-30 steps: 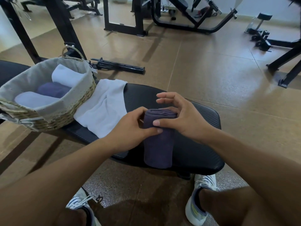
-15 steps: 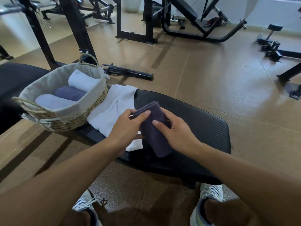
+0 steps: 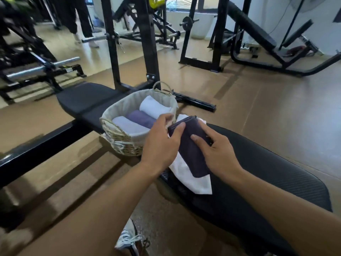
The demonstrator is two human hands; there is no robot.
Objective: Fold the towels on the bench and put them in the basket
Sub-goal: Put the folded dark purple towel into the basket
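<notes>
Purple towel (image 3: 191, 150) lifted, nearer basket (image 3: 118, 137) — both hands

Bare forearms; white laced sneaker (image 3: 129, 241)

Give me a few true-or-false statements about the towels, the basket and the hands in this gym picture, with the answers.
1. Both the left hand and the right hand hold the dark purple towel. True.
2. The basket stands on the floor. False: it stands on the bench.
3. Three rolled towels lie in the basket. True.
4. The white towel under the hands is rolled up. False: it lies spread flat on the bench.
5. The dark purple towel is already in the basket. False: it is beside it, in the hands.
</notes>
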